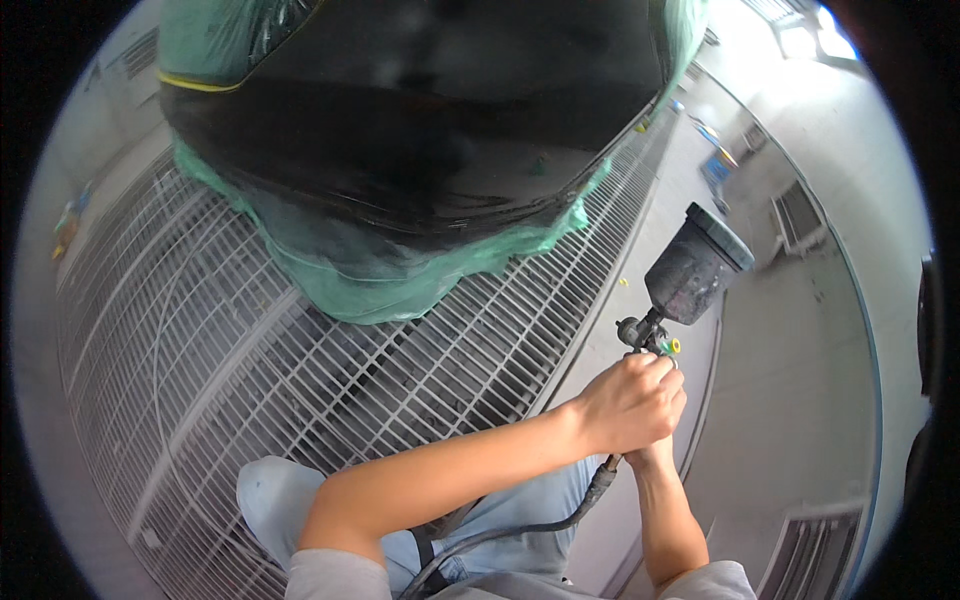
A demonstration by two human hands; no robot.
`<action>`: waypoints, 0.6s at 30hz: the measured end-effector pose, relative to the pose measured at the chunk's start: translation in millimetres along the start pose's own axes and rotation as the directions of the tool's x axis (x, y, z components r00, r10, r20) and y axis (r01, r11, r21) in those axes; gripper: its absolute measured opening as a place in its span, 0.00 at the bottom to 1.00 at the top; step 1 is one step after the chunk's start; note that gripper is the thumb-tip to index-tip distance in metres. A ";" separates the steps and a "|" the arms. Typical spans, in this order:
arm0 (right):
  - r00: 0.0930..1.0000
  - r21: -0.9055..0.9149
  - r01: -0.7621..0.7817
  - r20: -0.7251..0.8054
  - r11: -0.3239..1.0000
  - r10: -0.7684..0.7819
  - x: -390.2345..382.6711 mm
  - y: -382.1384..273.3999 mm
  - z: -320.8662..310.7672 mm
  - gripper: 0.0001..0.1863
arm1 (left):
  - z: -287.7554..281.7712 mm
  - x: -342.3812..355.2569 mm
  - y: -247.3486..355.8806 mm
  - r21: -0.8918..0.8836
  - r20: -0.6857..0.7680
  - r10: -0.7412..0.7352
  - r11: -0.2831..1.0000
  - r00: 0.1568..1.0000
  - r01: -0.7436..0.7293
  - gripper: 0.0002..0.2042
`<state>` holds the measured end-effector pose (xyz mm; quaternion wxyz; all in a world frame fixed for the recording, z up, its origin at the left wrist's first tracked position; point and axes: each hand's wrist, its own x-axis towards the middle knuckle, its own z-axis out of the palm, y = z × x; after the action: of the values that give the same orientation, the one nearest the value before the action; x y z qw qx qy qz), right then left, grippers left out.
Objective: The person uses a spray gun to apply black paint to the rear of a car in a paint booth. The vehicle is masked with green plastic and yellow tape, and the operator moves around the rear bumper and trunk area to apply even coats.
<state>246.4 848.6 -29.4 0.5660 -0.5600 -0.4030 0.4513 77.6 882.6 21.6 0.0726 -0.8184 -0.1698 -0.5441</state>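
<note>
Out to my right is a paint spray gun (652, 335) with a dark, paint-stained cup (698, 268) on top, tilted to the right. My left hand (632, 402) reaches across and is closed around the gun just behind its body. Behind it, my right hand (655, 452) grips the handle; its fingers are mostly hidden by the left. A dark air hose (540, 525) runs from the base of the handle back past my lap. Ahead stands a glossy black panel (400, 120), apart from the gun and edged with green masking film (370, 290).
A metal floor grating (300, 370) spreads under the panel and to the left. My bent knee (275, 490) is low over it. At the right rises a pale wall (800, 370) with vents (800, 215). Small coloured items (718, 165) lie by the wall farther off.
</note>
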 end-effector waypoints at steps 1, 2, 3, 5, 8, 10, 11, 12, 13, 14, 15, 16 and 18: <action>0.999 0.008 -0.018 -0.040 1.000 0.018 -9.2 -4.4 14.7 0.12 | -11.8 -0.4 -6.7 -0.050 -0.009 -0.020 0.999 1.000 0.019 0.06; 0.997 0.021 -0.030 -0.071 0.999 0.032 -19.7 -4.7 24.5 0.12 | -20.1 -4.7 -6.7 -0.075 -0.032 -0.017 0.997 0.999 0.014 0.05; 0.994 0.036 -0.041 -0.099 0.999 0.044 -28.5 -5.1 36.4 0.12 | -29.6 -9.0 -8.3 -0.103 -0.053 -0.022 0.995 0.998 0.017 0.05; 0.985 0.064 -0.063 -0.155 0.996 0.072 -44.7 -6.4 58.8 0.12 | -46.1 -18.5 -8.2 -0.182 -0.053 -0.056 0.982 0.997 0.045 0.06; 0.969 0.085 -0.097 -0.220 0.992 0.114 -75.6 -9.6 82.9 0.12 | -63.3 -26.8 3.6 -0.283 -0.100 -0.149 0.952 0.984 0.115 0.06; 0.961 0.109 -0.104 -0.245 0.989 0.128 -97.4 -9.1 98.3 0.13 | -77.9 -34.1 6.3 -0.296 -0.093 -0.173 0.945 0.981 0.139 0.06; 0.960 0.129 -0.097 -0.251 0.987 0.127 -109.1 -7.0 104.1 0.13 | -86.3 -39.0 9.8 -0.308 -0.086 -0.150 0.944 0.985 0.117 0.05; 0.955 0.153 -0.114 -0.255 0.982 0.150 -118.7 -7.3 112.2 0.13 | -96.9 -41.1 10.6 -0.318 -0.081 -0.129 0.943 0.988 0.098 0.05; 0.936 0.189 -0.198 -0.256 0.962 0.243 -127.5 -8.8 122.6 0.13 | -108.3 -40.6 9.8 -0.335 -0.062 -0.121 0.938 0.991 0.094 0.04; 0.932 0.234 -0.167 -0.280 0.958 0.231 -134.9 -11.7 132.4 0.13 | -121.8 -40.9 11.0 -0.364 0.126 -0.110 0.920 0.986 0.149 0.07; 0.947 0.187 -0.111 -0.278 0.976 0.161 -140.3 -18.7 146.1 0.13 | -135.8 -33.5 6.3 -0.387 0.104 -0.123 0.909 0.987 0.155 0.08; 0.944 0.150 -0.101 -0.297 0.984 0.142 -145.0 -18.8 153.4 0.13 | -145.9 -31.9 7.6 -0.402 0.086 -0.126 0.903 0.988 0.150 0.08; 0.930 0.111 -0.139 -0.326 0.984 0.169 -153.2 -20.3 164.6 0.13 | -164.2 -28.2 13.0 -0.420 0.038 -0.123 0.899 0.992 0.127 0.09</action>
<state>48.3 746.4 6.3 0.6125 -0.6333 -0.2363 0.4099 -69.9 815.1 61.9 -0.1416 -0.8051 -0.1008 -0.5671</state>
